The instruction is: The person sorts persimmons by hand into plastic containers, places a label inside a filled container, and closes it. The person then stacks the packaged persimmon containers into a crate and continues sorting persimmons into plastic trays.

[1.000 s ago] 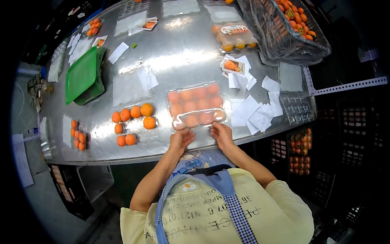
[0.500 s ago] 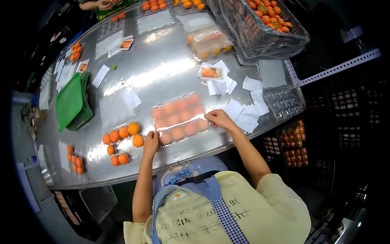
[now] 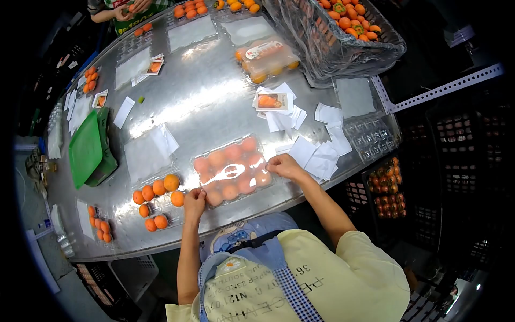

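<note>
A clear plastic fruit box (image 3: pixel 232 170) full of round orange fruits lies on the metal table in front of me, with a glossy transparent cover over them. My left hand (image 3: pixel 194 203) pinches its near left edge. At the right edge, the fingers of my right hand (image 3: pixel 286 166) are closed on the plastic rim. Just left of my left hand sits an open tray partly filled with loose orange fruits (image 3: pixel 159 187). Paper slips (image 3: pixel 320 158) lie beyond my right hand.
A plastic-lined crate of orange fruits (image 3: pixel 348 51) stands at the back right. A green plastic bin (image 3: pixel 88 150) is at the left. Printed cards (image 3: pixel 272 101), a closed fruit pack (image 3: pixel 266 59) and stacked empty trays (image 3: pixel 370 137) also occupy the table. A co-worker's hands (image 3: pixel 129 11) show at the far edge.
The view has shifted slightly. Both my hands stay at the box's edges, and the glare on its cover has changed shape. The co-worker's hands now show with an orange fruit.
</note>
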The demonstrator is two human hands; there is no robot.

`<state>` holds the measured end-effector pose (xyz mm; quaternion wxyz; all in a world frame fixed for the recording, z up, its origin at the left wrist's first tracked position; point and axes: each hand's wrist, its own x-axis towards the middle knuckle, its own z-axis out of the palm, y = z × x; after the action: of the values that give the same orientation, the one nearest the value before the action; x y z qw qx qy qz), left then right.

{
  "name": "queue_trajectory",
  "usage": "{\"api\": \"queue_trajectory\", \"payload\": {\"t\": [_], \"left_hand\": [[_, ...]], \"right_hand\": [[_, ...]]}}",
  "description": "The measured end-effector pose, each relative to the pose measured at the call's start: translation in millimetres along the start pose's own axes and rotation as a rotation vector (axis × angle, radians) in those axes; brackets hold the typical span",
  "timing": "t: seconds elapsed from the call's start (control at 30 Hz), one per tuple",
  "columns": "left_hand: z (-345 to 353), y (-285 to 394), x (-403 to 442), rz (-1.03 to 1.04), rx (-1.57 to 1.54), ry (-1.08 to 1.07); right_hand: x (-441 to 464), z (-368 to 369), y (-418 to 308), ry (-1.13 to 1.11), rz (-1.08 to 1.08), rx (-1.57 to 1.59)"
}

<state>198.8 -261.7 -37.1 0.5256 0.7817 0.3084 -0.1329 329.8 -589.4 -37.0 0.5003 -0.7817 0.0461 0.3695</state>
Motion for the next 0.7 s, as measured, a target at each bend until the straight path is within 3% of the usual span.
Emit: {"api": "queue_trajectory", "payload": {"t": [0.23,0.43,0.53,0.7], "left_hand": [[-6.9,10.6,-8.2,-0.085,-0.263,-0.109],[6.5,3.6,-1.3,-0.056,-0.135,0.116],[3.9,28.5,-7.6,-0.147,-0.058,0.109],[2.8,12.2,0.6,-0.088,0.182,0.112]], "right_hand": [[-22.9,-11.8,-37.3,-0.132,-0.005,-0.140],[-19.8,-5.5,-29.2,-0.103,-0.009,-0.158],[-21.4,-5.7,-29.7,-0.099,-0.021,-0.120],[-16.7,-5.6,-19.2,-0.120,-0.018,-0.118]]}}
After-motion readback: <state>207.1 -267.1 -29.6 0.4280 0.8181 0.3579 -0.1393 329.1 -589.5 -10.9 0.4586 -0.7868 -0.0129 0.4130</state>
